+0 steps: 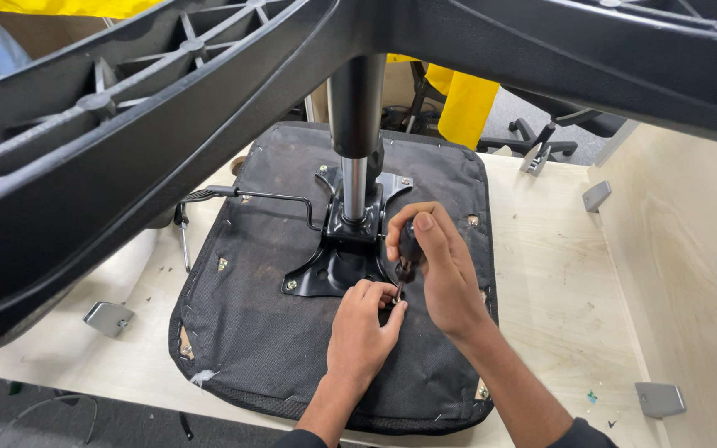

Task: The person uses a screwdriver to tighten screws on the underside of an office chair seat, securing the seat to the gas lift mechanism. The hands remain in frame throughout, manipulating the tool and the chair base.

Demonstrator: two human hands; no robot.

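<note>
Black fabric covers the underside of an office chair seat (pixel 292 332) lying upside down on a pale wooden workbench (pixel 558 274). A black metal mounting plate (pixel 334 270) is bolted at its centre, with the gas-lift column (pixel 357 141) rising straight up to the star-shaped plastic chair base (pixel 126 133) that fills the top of the view.

The right hand (pixel 441 265) is wrapped around the dark handle of a screwdriver (pixel 407 253), thumb pressed on top, wrist bent downward so the tool stands nearly upright. Its tip meets the plate's near right corner. The left hand (pixel 363 328) sits just below, fingers curled, thumb and fingertips pinching at the tip where a screw seems to sit; the screw itself is too small to make out clearly. Both forearms reach in from the bottom edge.

To do this step well, the driver should probably stay square to the plate with firm downward pressure, while the left fingers steady the tip until the thread bites.

A bent metal adjustment lever (pixel 259 197) sticks out leftward from the plate.
</note>
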